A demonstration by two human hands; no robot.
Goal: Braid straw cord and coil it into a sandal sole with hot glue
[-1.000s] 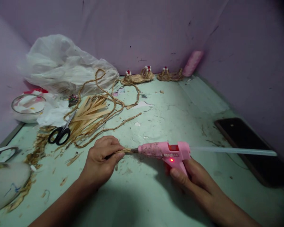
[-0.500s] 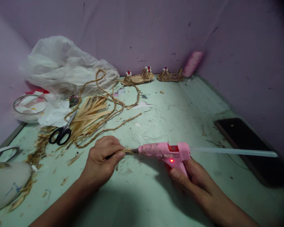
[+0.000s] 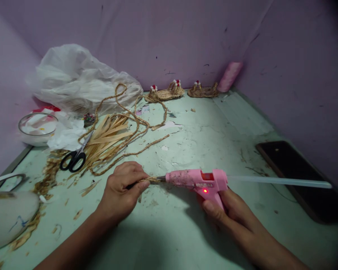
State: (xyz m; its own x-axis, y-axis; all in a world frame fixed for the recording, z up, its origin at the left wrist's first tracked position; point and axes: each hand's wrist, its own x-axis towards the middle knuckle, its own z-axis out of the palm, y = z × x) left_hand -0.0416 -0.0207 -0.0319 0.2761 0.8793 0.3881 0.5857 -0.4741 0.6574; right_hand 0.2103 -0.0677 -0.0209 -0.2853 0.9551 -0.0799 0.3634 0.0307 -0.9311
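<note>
My left hand (image 3: 124, 189) pinches a small piece of braided straw (image 3: 153, 179), most of it hidden behind the fingers. The metal nozzle of a pink glue gun (image 3: 188, 179) meets the straw's right end. My right hand (image 3: 231, 213) is wrapped round the gun's handle. A red light glows on the gun, and a long translucent glue stick (image 3: 278, 181) sticks out of its back. Beyond my left hand lie a twisted straw cord (image 3: 135, 153), flat straw strips (image 3: 104, 140) and black-handled scissors (image 3: 77, 157).
Small woven straw pieces with beads (image 3: 169, 93) stand by the back wall beside a pink roll (image 3: 230, 77). A plastic bag (image 3: 81, 78) and a glass bowl (image 3: 36, 138) are at left. A dark phone (image 3: 301, 176) lies at right, a whitish rounded object (image 3: 11, 217) at lower left.
The whole view has shifted very slightly. Both hands keep their grips, and the nozzle stays at the straw.
</note>
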